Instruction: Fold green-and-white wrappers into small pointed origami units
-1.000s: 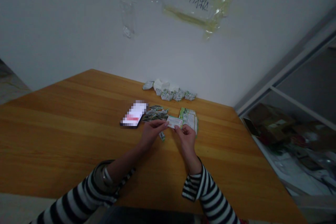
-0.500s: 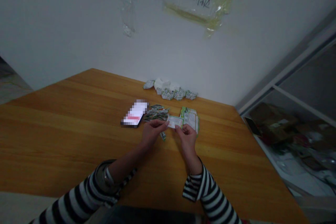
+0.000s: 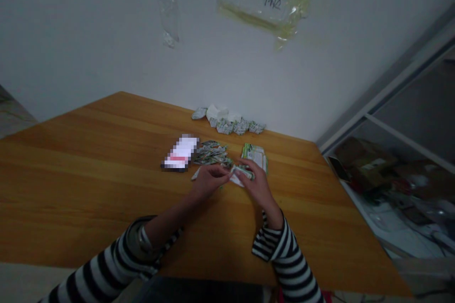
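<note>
Both my hands meet over a small white and green printed paper slip (image 3: pixel 242 173) in the middle of the wooden table (image 3: pixel 88 175). My left hand (image 3: pixel 209 181) pinches its left end with fingers closed. My right hand (image 3: pixel 256 182) is curled over its right end, pressing it down and folding it. Just behind the hands lie a heap of folded green and white paper pieces (image 3: pixel 212 153) and a flat stack of printed slips (image 3: pixel 255 155). A phone (image 3: pixel 179 152) lies to the left of the heap.
A row of folded paper shapes and crumpled white paper (image 3: pixel 229 122) sits at the table's far edge by the wall. A plastic bag with handwriting (image 3: pixel 265 0) hangs on the wall above. A metal shelf with clutter (image 3: pixel 391 170) stands right of the table.
The slip was held flat and raised between both hands; now it is lower, bent over, with my right hand turned on top of it.
</note>
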A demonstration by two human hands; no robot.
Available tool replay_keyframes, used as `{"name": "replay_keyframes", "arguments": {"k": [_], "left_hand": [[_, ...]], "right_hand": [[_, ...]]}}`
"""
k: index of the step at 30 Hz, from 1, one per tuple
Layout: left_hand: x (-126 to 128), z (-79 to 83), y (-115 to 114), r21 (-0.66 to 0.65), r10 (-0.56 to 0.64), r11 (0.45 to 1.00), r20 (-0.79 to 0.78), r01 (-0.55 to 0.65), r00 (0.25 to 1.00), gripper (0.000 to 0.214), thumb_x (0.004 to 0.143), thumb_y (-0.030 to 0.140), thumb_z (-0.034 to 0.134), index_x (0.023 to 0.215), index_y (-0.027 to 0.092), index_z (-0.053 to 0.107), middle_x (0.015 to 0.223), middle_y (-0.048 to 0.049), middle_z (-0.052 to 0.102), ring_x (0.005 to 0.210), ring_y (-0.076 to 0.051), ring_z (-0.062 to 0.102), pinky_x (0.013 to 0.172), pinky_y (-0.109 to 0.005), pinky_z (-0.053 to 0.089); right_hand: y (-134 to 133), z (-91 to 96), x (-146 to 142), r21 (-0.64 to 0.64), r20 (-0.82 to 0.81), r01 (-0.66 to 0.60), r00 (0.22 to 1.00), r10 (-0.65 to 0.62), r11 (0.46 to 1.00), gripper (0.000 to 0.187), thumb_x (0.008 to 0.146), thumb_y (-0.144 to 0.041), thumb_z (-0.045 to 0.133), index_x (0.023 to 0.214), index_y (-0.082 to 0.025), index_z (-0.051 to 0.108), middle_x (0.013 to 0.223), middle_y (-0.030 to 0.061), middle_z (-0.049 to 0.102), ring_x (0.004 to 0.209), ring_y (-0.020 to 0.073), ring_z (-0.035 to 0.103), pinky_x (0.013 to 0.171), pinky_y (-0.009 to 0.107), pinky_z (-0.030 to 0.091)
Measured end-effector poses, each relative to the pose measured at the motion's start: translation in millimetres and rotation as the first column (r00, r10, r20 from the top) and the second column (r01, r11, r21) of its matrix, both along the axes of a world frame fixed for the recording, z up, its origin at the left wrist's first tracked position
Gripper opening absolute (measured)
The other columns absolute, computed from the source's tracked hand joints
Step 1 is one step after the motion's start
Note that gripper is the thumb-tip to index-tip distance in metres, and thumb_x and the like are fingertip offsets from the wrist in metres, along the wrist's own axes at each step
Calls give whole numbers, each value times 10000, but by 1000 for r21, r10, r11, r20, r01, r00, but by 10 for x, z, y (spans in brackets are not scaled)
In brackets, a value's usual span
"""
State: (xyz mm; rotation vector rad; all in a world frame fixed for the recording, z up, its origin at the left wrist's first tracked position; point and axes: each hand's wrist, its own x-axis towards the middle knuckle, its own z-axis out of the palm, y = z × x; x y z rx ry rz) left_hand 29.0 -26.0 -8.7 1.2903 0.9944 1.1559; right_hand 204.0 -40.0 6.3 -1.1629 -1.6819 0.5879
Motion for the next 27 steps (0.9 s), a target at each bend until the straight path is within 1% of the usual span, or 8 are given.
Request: {"name": "replay_keyframes", "arguments": {"k": [2,4,8,10,15,19,23,27], "left_hand": [[22,-48,-3,1,-111,994,-8,111,994,225,622,336,791,630,124,719,653,-48,729,584,-151,642,581,-240,485],[42,-93,6,-16,-181,983,5,181,983,232,617,331,796,630,117,708,678,-60,737,610,-159,656,611,-250,500],[52,-144,66,22,-176,984,23,175,984,249,654,353,777,673,118,697,685,-47,723,628,-141,644,632,-241,497],[37,-149,103,59,-157,986,-14,157,988,261,671,372,765,668,122,690,643,-23,694,600,-124,617,589,-218,470],[5,-110,143,42,-170,984,-69,173,983,291,646,393,782,623,131,657,575,6,661,534,-105,588,524,-198,428],[25,-49,105,-52,-123,991,47,125,991,347,566,393,829,611,142,594,582,-2,689,536,-127,629,538,-212,461],[36,-2,64,-152,-57,984,215,92,975,518,463,328,886,781,175,508,623,-3,723,552,-164,673,584,-257,511],[37,-21,62,-154,-12,987,225,47,974,604,437,329,894,839,181,469,628,-11,722,556,-191,683,592,-288,522]], "right_hand": [[-5,21,80,-82,160,-118,978,130,990,184,875,-332,579,928,-205,701,862,36,718,794,181,646,705,264,464],[-11,10,115,-127,260,-115,955,145,985,240,898,-318,533,783,-190,700,686,10,682,624,151,606,585,234,410],[-27,-52,76,-21,339,95,937,-82,995,279,877,-330,546,676,-181,669,580,-4,622,530,130,535,521,224,334],[-40,-80,38,30,332,153,931,-154,988,294,876,-339,539,659,-181,660,561,-4,604,518,128,519,516,225,324],[-63,-125,-16,64,268,193,942,-203,979,290,868,-330,528,661,-177,663,541,-6,590,498,126,501,506,227,314],[-47,-155,-32,52,172,213,960,-219,976,301,865,-339,520,656,-166,650,541,-11,573,505,123,489,508,225,319],[-36,-170,-67,28,88,219,971,-220,975,323,858,-364,528,635,-156,633,514,-28,517,485,112,444,489,221,310],[-54,-164,-126,6,44,217,975,-217,976,306,853,-355,535,640,-160,636,515,-26,532,484,116,452,479,224,315]]}}
